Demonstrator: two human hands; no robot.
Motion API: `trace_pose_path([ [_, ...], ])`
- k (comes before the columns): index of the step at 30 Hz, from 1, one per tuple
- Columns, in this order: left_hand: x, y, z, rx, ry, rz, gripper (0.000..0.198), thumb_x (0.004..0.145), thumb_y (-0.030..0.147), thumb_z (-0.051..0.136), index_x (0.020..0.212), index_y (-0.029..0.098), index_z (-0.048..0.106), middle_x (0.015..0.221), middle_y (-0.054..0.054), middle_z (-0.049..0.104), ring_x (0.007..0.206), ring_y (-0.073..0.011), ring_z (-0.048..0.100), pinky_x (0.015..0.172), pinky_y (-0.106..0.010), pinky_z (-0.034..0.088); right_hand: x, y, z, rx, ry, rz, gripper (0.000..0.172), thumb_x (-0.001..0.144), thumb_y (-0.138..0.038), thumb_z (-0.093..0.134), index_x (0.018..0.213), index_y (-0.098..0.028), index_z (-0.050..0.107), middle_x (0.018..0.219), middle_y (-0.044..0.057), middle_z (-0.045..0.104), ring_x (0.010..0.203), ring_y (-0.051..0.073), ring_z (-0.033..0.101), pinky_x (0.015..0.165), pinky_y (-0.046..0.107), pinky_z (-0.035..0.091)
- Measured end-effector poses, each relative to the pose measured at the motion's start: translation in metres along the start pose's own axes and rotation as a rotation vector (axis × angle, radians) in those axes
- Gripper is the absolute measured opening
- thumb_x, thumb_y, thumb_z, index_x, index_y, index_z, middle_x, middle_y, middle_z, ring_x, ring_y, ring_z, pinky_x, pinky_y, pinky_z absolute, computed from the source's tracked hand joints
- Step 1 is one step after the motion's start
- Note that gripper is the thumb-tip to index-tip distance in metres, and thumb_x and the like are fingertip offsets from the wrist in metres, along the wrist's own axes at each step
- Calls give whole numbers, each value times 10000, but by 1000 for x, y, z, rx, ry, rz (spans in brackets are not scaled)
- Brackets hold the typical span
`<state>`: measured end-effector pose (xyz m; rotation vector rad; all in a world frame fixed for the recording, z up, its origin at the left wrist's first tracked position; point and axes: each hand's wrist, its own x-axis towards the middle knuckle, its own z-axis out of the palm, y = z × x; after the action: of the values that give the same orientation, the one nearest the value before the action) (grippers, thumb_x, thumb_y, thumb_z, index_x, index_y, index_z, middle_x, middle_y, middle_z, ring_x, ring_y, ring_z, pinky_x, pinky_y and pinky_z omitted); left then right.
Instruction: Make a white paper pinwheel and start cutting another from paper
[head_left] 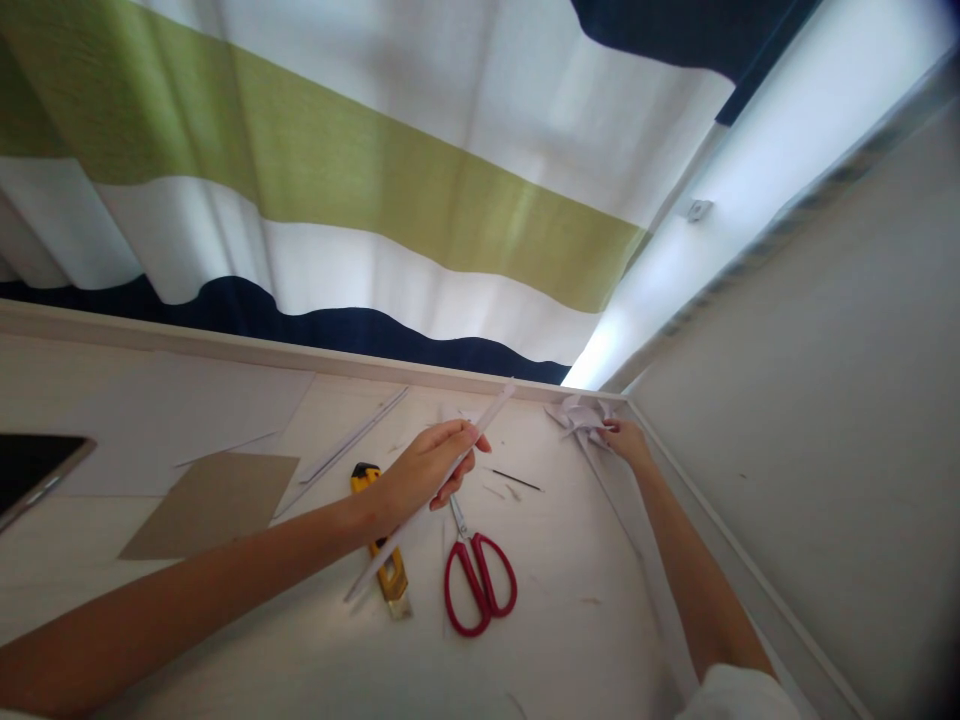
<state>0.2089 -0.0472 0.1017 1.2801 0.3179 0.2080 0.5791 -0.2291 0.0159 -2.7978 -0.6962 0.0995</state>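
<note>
My left hand (433, 465) is closed round a long thin white paper stick (491, 410) that slants from the table up toward the back edge. My right hand (626, 440) reaches to the far right corner and grips a white folded paper pinwheel (577, 415) lying there. Red-handled scissors (480, 580) lie on the table just below my left hand. A yellow utility knife (386, 565) lies partly under my left wrist.
A brown cardboard sheet (214, 500) and white paper sheets (187, 420) lie at left, with a dark tablet (30, 470) at the left edge. Thin paper strips (360, 435) lie near the back. A striped curtain (337, 180) hangs behind; a wall (825, 420) closes the right.
</note>
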Motion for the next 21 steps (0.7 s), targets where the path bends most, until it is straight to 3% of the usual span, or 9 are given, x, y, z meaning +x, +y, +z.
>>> trace_pose_path([
  [11, 1, -6, -4, -40, 8, 16, 221, 819, 352, 397, 770, 153, 478, 515, 78, 353, 317, -10, 272, 302, -128, 186, -6, -6, 0, -94, 12, -43, 283, 832, -307, 467, 1074, -164, 497, 1088, 67, 521, 908, 172, 536, 760, 376, 458],
  [21, 2, -5, -2, -29, 8, 3, 215, 812, 344, 404, 770, 146, 476, 526, 76, 351, 328, -10, 276, 309, -125, 193, -34, 3, -13, -15, 21, -77, 272, 833, -309, 465, 1060, -165, 507, 1082, 63, 526, 900, 170, 538, 756, 368, 460],
])
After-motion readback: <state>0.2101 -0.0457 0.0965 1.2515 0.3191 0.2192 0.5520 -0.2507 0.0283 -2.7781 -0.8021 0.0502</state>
